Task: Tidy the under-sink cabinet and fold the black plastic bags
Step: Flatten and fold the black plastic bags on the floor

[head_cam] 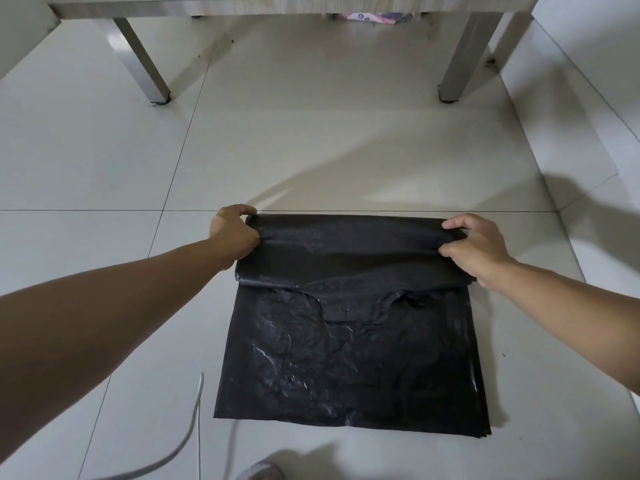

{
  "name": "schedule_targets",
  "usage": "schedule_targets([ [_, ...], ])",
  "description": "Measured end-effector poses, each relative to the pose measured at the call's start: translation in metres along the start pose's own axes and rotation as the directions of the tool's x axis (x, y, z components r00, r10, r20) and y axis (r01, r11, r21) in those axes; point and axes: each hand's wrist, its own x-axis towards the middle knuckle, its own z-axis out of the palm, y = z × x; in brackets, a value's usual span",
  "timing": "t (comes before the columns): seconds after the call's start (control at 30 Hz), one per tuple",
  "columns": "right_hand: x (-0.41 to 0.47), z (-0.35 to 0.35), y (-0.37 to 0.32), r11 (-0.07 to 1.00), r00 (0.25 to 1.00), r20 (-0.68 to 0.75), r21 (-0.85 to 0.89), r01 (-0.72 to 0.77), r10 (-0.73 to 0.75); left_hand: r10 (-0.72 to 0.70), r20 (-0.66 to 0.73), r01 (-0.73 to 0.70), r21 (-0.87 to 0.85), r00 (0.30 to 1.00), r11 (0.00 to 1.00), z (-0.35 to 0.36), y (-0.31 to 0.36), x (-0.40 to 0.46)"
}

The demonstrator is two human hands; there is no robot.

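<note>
My left hand [233,235] and right hand [476,245] each pinch a far corner of the black plastic bag [349,355], fingers curled round its folded-over far edge. The bag lies flat on the tiled floor [311,150] in front of me, its fold line running left to right, the far part doubled back toward me over the rest. A grey cable [194,424] lies just left of it.

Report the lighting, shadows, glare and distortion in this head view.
Head view: dim, soft light; pale sheen on the glossy white tiled floor; crinkle highlights on the black plastic bag; the left hand and right hand look sharp; dark shadow at right; wide-angle lens bends the grey table legs outward.
</note>
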Motion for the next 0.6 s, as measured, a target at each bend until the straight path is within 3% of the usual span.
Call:
schedule_targets([
  [0.07, -0.003, 0.001, 0.001, 0.996, 0.999, -0.008, -0.080, 0.035, -0.036, 0.022, -0.019, -0.022, 0.045, 1.000, 0.999, 0.002, -0.001, -0.002],
  [0.17, -0.012, 0.000, -0.003, 0.928, 0.982, -0.020, -0.330, 0.173, -0.190, 0.147, -0.038, -0.131, 0.277, 0.988, 0.952, 0.007, 0.000, -0.005],
  [0.27, -0.022, 0.006, -0.008, 0.728, 0.888, 0.002, -0.571, 0.380, -0.461, 0.427, 0.051, -0.394, 0.494, 0.903, 0.775, 0.015, -0.003, -0.014],
  [0.33, -0.028, 0.017, -0.009, 0.609, 0.854, 0.127, -0.648, 0.457, -0.505, 0.535, 0.172, -0.528, 0.564, 0.827, 0.636, 0.025, -0.010, -0.018],
  [0.43, -0.031, 0.037, -0.001, 0.511, 0.867, 0.299, -0.713, 0.480, -0.398, 0.524, 0.315, -0.586, 0.635, 0.791, 0.503, 0.042, -0.022, -0.020],
  [0.6, -0.023, 0.047, 0.023, 0.453, 0.873, 0.313, -0.760, 0.467, -0.374, 0.409, 0.327, -0.516, 0.660, 0.852, 0.546, 0.060, -0.040, -0.026],
])
